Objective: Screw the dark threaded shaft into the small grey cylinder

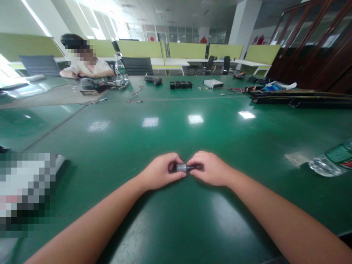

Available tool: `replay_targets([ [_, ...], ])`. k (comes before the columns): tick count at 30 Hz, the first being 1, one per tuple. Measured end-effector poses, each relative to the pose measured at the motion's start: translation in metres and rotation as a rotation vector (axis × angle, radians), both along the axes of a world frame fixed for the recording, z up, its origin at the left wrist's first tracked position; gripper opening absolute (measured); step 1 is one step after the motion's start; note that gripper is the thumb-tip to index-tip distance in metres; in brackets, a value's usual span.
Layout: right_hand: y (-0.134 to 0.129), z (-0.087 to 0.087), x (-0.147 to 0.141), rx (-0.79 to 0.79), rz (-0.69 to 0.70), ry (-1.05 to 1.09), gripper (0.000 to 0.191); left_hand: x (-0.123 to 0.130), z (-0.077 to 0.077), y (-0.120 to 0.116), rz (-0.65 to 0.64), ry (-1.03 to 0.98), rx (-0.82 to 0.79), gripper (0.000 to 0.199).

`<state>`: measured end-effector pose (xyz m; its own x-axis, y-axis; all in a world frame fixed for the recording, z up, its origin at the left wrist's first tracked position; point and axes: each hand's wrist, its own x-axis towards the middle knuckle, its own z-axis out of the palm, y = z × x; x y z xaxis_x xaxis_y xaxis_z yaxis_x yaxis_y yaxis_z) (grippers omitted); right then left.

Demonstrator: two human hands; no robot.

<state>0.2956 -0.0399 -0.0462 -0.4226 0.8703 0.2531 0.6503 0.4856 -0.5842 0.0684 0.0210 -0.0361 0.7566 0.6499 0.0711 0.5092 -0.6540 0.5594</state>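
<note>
A small cylindrical part, grey with a dark, thin end toward the right, lies between my two hands just above or on the green table. My left hand pinches its grey body between thumb and fingers. From the other side, my right hand has thumb and fingers closed around the dark, thin end. The fingertips of both hands nearly meet at the part. What exactly the part is cannot be made out.
A clear bottle lies at the right edge. A blurred, pixelated object is at the left. Along the far side are a black block, a white box, dark strips and a cable. A person sits at the far left.
</note>
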Motion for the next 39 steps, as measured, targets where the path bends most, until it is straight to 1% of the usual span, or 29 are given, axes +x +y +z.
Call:
replay_targets([
  [7, -0.0006, 0.0022, 0.0022, -0.015, -0.003, -0.015, 0.015, 0.0009, 0.0009, -0.0003, 0.005, 0.000, -0.008, 0.029],
  [15, -0.0013, 0.0035, 0.0044, -0.024, -0.001, -0.023, 0.015, 0.0008, 0.0008, -0.0006, 0.001, -0.012, -0.015, 0.026],
  [26, -0.0024, 0.0045, 0.0079, -0.031, -0.003, -0.053, 0.016, 0.0003, 0.0017, -0.0004, -0.010, 0.012, 0.002, 0.027],
  [39, -0.0035, 0.0094, 0.0095, -0.038, -0.023, -0.083, 0.015, -0.0002, -0.0001, 0.0004, -0.016, 0.016, -0.002, 0.027],
])
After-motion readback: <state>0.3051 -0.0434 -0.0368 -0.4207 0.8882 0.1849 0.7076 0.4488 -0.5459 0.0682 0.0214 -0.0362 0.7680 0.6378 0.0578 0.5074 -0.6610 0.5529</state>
